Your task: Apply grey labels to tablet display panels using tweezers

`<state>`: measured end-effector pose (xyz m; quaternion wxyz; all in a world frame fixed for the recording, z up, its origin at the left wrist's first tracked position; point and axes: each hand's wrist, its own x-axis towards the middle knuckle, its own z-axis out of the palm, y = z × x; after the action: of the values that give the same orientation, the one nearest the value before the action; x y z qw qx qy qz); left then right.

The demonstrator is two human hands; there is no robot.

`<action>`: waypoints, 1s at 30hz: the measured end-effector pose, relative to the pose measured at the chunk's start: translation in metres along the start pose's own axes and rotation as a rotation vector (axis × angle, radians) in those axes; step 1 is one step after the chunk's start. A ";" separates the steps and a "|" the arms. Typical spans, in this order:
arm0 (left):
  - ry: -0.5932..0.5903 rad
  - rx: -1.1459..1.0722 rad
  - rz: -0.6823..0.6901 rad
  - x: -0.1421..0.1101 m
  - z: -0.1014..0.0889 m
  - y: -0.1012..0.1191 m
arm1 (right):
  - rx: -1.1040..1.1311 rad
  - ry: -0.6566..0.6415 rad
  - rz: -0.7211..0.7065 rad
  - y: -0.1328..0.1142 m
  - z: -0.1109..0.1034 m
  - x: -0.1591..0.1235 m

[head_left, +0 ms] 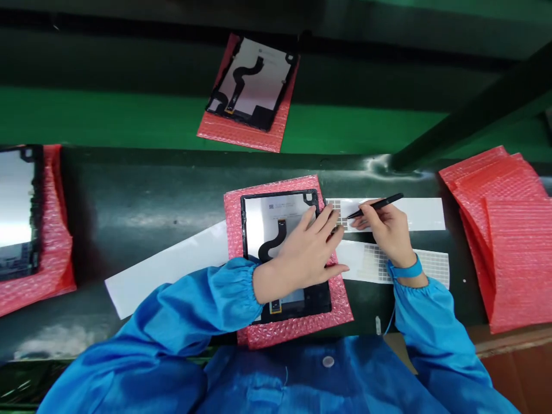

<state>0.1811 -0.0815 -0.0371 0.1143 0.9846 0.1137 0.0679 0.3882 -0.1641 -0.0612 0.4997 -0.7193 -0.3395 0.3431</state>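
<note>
A tablet screen panel (254,230) lies back side up on pink bubble wrap (235,224), its dark flex cable (276,238) showing. My left hand (306,247) rests across the panel, fingers stretched out and covering part of it. Its fingertips come to the left end of a white sticker sheet (425,214) with small grid-like labels. In my right hand (390,230) is a pair of slim black tweezers (379,204), its tip down at the labels. A second sheet of small stickers (360,261) lies just below, partly beneath my right wrist.
Another panel on pink wrap (263,86) lies on the green shelf behind. One more panel (19,213) sits at the left edge. Red bubble bags (517,247) are stacked at right, near a dark post (466,115). A white strip (172,267) lies left.
</note>
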 end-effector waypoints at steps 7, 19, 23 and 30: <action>-0.029 0.055 0.024 -0.001 0.005 -0.004 | -0.034 0.002 0.017 -0.004 -0.001 -0.002; -0.043 0.053 0.011 0.000 0.005 -0.002 | -0.012 0.024 0.041 -0.008 0.000 -0.003; -0.021 0.007 0.028 -0.003 -0.003 0.000 | 0.064 0.092 0.046 -0.015 0.003 -0.001; 0.090 -0.081 0.002 -0.043 -0.039 0.026 | 0.202 0.004 0.067 -0.022 0.016 -0.015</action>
<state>0.1390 -0.1082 0.0020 0.1487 0.9752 0.1152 0.1170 0.3636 -0.1628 -0.0423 0.5586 -0.6769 -0.2778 0.3906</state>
